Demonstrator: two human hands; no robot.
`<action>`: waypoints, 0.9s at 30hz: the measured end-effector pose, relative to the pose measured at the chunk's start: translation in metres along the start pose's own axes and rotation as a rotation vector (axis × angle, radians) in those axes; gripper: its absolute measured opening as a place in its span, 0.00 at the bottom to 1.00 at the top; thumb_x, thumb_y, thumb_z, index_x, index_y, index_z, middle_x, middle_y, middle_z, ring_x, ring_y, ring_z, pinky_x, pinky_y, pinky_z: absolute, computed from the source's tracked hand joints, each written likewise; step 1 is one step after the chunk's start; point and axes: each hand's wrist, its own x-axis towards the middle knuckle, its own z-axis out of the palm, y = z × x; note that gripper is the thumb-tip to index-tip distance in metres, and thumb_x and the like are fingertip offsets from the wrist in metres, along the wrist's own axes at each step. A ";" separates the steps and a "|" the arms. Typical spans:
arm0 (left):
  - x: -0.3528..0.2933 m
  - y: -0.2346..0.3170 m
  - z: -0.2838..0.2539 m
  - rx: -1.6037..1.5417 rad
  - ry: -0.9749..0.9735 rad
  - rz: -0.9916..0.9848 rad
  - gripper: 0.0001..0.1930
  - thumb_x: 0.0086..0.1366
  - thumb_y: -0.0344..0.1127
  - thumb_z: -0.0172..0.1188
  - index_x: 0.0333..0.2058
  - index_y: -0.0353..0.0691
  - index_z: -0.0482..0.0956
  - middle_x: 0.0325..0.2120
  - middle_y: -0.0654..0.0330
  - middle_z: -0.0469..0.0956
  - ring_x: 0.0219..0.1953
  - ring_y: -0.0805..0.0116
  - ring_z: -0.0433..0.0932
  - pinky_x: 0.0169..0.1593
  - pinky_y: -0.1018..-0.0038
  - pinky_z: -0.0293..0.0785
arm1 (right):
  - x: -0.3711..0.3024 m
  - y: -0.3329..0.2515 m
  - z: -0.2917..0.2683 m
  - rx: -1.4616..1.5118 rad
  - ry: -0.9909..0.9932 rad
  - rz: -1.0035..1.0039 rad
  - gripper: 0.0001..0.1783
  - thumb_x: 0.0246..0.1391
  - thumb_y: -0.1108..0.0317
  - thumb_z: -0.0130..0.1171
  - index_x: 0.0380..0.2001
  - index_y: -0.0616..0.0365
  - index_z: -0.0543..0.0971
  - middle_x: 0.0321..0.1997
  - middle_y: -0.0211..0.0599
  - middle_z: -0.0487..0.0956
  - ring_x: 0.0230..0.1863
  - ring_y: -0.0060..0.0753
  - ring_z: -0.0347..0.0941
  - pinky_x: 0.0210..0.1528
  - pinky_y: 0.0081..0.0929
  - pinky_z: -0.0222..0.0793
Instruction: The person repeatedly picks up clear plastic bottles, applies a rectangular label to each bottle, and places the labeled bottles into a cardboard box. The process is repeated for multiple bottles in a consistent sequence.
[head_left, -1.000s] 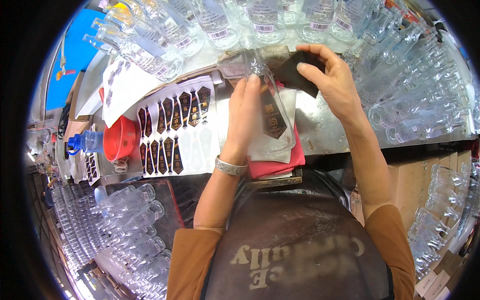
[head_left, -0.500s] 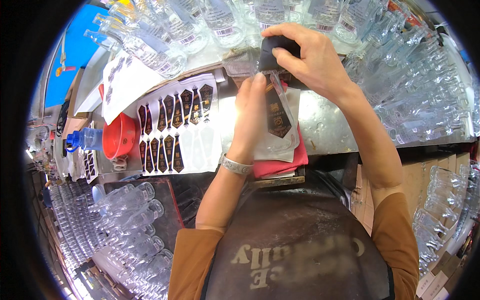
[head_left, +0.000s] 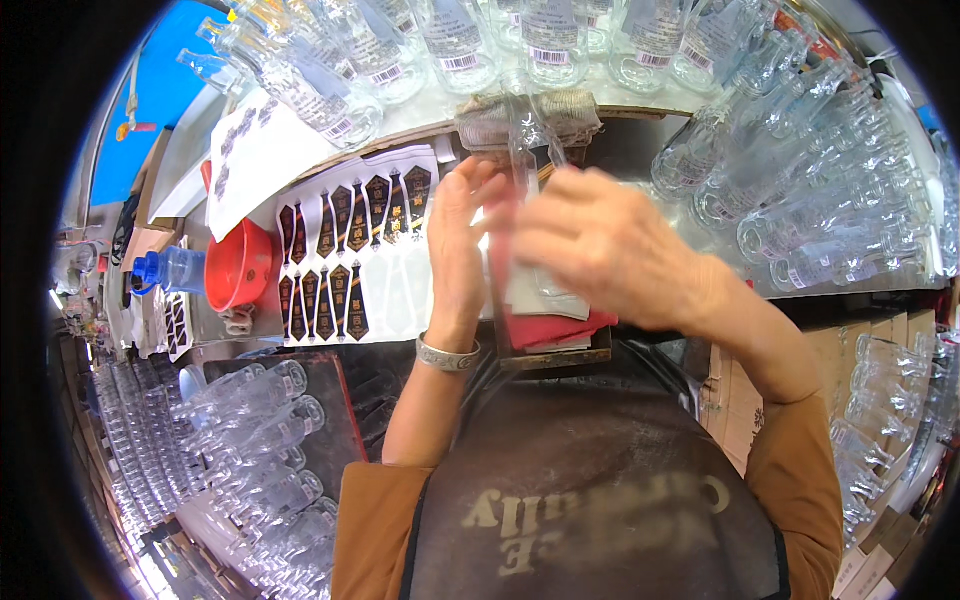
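A clear glass bottle [head_left: 527, 128] lies in front of me, its neck on a rolled grey cloth [head_left: 575, 112] and its base toward me. A sliver of its dark tie-shaped label shows beside my right hand [head_left: 610, 245], which covers most of the body. That hand is smeared by motion, with its fingers curled; whether it holds anything is hidden. My left hand [head_left: 462, 235], with a silver bangle at the wrist, is open along the bottle's left side, fingers apart. Left of it lies a white sheet of dark tie-shaped labels [head_left: 340, 220], some places peeled bare.
Labelled glass bottles [head_left: 450, 50] stand in rows across the back. More lie stacked at the right [head_left: 830, 200] and lower left [head_left: 250, 430]. A red bowl [head_left: 240, 265] and a blue-capped plastic bottle [head_left: 175, 272] are at the left. Red cloth [head_left: 560, 330] lies under the work.
My right hand has come down from the bottle's neck toward its base. The black flat piece it held is out of sight. My left hand has moved left, off the bottle.
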 end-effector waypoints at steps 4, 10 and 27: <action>-0.004 0.004 0.003 0.083 0.000 0.060 0.35 0.76 0.57 0.42 0.64 0.27 0.62 0.60 0.46 0.69 0.62 0.56 0.71 0.61 0.62 0.71 | 0.013 0.020 0.002 0.141 0.036 0.229 0.04 0.49 0.71 0.58 0.31 0.57 0.78 0.33 0.42 0.80 0.36 0.51 0.78 0.40 0.43 0.75; -0.015 0.002 -0.006 0.202 -0.032 0.118 0.33 0.77 0.55 0.42 0.64 0.29 0.62 0.60 0.46 0.70 0.62 0.55 0.72 0.60 0.62 0.73 | -0.003 0.010 0.003 0.012 0.174 0.136 0.04 0.45 0.73 0.60 0.26 0.55 0.77 0.29 0.38 0.76 0.37 0.43 0.75 0.41 0.41 0.73; -0.050 -0.008 -0.020 0.461 -0.333 0.375 0.50 0.57 0.42 0.68 0.72 0.34 0.48 0.71 0.46 0.53 0.70 0.51 0.59 0.68 0.56 0.62 | -0.020 0.036 -0.008 0.395 0.158 0.443 0.11 0.48 0.75 0.64 0.38 0.59 0.80 0.40 0.41 0.81 0.41 0.42 0.79 0.44 0.33 0.75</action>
